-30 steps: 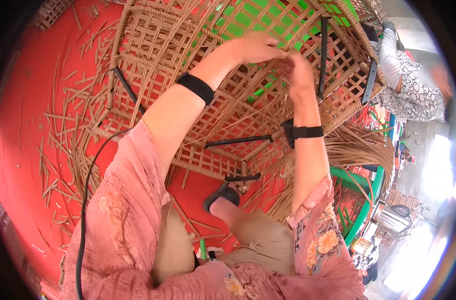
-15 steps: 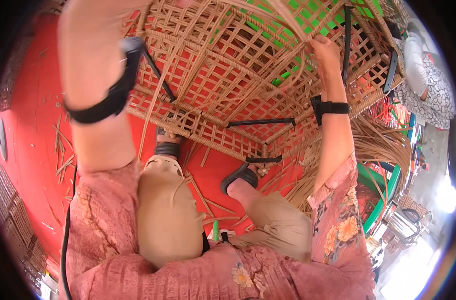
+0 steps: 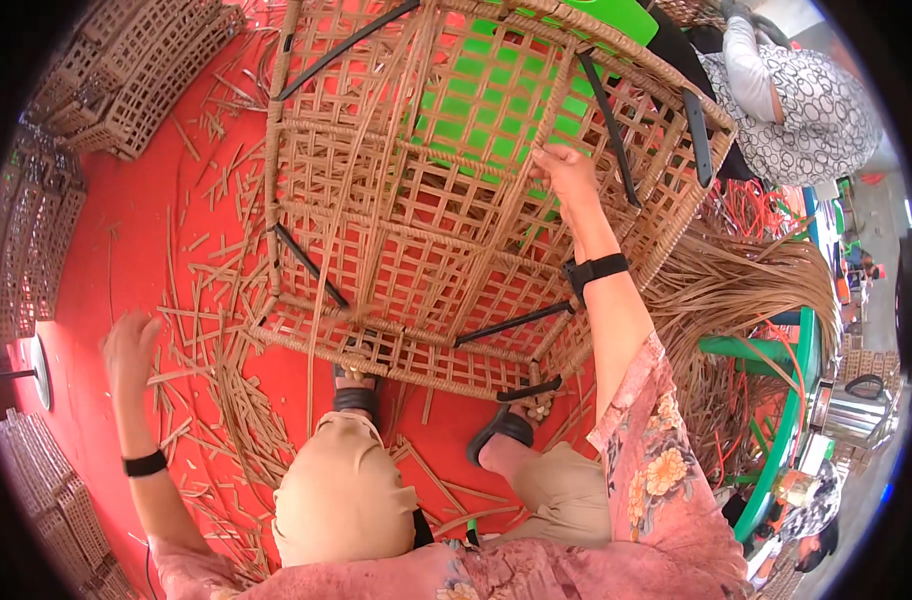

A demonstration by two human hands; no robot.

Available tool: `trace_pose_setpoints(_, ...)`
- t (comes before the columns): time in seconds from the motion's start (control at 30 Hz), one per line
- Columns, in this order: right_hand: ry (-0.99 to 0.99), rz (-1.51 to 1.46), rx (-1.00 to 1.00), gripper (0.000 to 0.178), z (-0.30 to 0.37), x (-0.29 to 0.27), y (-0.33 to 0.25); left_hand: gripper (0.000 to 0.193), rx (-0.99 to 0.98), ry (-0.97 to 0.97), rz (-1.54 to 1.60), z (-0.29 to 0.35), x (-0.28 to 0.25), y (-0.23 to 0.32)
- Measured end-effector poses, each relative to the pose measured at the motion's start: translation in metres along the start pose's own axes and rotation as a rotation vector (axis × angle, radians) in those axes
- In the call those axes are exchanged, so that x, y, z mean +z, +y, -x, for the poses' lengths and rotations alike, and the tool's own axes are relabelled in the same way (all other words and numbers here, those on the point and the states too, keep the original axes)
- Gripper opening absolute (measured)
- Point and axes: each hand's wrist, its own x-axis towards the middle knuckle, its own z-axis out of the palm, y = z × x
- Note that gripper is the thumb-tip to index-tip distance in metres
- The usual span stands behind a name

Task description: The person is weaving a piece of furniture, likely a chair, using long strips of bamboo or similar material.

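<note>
A large tan basket panel (image 3: 421,240) of open woven strips, with wrapped ribs and rims, stands tilted in front of me. My right hand (image 3: 571,180) pinches a tan weaving strip (image 3: 521,190) against a wrapped rib in the panel's upper right part. Off to the left, my left hand (image 3: 131,345) is over the red floor, away from the panel. Its fingers are loosely bent and apart, a little blurred, and no strip shows in them. Black bars (image 3: 516,322) are fixed across several of the panel's corners. The lower rim sits just above my sandalled feet.
Cut strip scraps (image 3: 241,420) litter the red floor (image 3: 106,250). Stacked woven panels (image 3: 136,75) stand at the far left. A thick bundle of long strips (image 3: 751,285) hangs over a green frame (image 3: 801,400) on the right. Another person (image 3: 801,100) in a patterned garment is at the upper right.
My left hand has swung from the panel's top, where it was cut off by the view's edge, down to the left. The view has shifted; my right hand still pinches at the rib.
</note>
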Motion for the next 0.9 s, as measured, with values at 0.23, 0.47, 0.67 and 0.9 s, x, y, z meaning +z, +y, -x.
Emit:
trace_pose_setpoints(0.23, -0.064, -0.148, 0.115, 0.037, 0.0, -0.01, 0.004, 0.03, 0.563, -0.277, 1.027, -0.064, 0.053, 0.35)
trace_pose_setpoints(0.47, -0.191, -0.221, 0.105, 0.028, -0.012, -0.021, 0.013, 0.033, 0.576, -0.203, 0.988, -0.064, 0.111, 0.532)
trace_pose_setpoints(0.67, 0.023, -0.122, 0.065, 0.026, 0.0, -0.011, 0.01, 0.029, 0.477, -0.233, 1.058, -0.065, 0.132, 0.543)
trace_pose_setpoints(0.9, 0.313, 0.617, -0.274, 0.023, 0.014, 0.001, 0.0, 0.029, 0.412, -0.442, 1.338, -0.069, 0.14, 0.539)
